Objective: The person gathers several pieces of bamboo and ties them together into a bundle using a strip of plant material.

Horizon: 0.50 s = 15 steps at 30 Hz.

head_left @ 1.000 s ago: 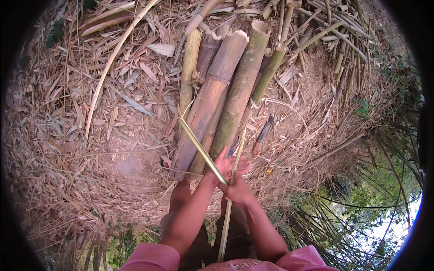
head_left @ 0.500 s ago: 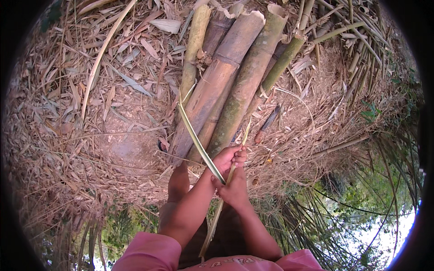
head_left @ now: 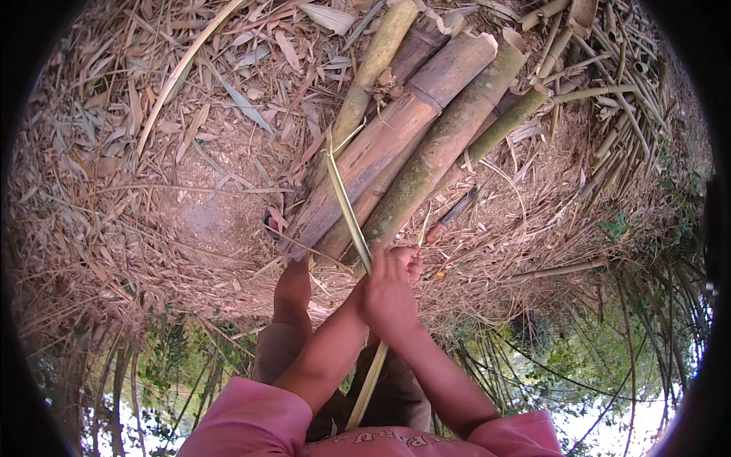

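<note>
A thin pale-green bamboo strip [head_left: 346,206] rises from my hands toward the upper left, bent near its far end. My left hand [head_left: 410,260] is closed around the strip, with a pointed end sticking out above the fingers. Crossing over the left wrist, my right hand [head_left: 390,293] hides part of the left one and presses the strip where it turns. Its fingertips are partly out of sight. Below the hands, a further length of strip [head_left: 369,385] runs down to my shirt.
Several thick cut bamboo poles [head_left: 449,72] lie just beyond my hands. A knife with a dark blade and brown handle [head_left: 451,216] lies right of them. Dry leaves and shavings [head_left: 228,114] cover the ground. Thin bamboo stalks [head_left: 620,99] are heaped at the upper right.
My right hand has moved up from below the left hand to lie across its wrist, taking the strip's bend with it. The view has shifted, so the poles appear further right.
</note>
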Tool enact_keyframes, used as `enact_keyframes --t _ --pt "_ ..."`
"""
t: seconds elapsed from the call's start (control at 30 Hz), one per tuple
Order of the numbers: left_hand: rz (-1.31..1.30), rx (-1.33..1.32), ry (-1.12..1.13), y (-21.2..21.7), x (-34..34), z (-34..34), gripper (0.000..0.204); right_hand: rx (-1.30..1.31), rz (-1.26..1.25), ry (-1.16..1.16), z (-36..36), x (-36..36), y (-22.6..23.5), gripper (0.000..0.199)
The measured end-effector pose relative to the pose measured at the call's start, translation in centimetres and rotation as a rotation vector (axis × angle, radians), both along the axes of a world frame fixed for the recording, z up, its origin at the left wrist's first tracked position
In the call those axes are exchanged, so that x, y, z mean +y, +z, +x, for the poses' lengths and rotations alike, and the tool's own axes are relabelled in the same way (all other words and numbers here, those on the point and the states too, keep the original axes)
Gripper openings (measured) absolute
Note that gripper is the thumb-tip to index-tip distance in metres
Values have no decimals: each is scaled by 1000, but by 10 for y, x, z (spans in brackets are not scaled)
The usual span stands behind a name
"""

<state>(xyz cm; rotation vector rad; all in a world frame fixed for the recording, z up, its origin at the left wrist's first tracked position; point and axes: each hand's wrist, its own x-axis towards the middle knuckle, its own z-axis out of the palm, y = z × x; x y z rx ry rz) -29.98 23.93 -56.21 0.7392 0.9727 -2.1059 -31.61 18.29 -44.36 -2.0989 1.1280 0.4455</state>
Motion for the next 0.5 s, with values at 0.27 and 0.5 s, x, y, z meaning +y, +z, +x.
enact_keyframes --t 0.27,0.5 --pt "-201 -214 -143 -32 15 14 25 -1 469 -441 40 -20 -40 43" --pt "-532 -568 -464 -73 21 26 28 -16 427 -656 65 -41 -15 49"
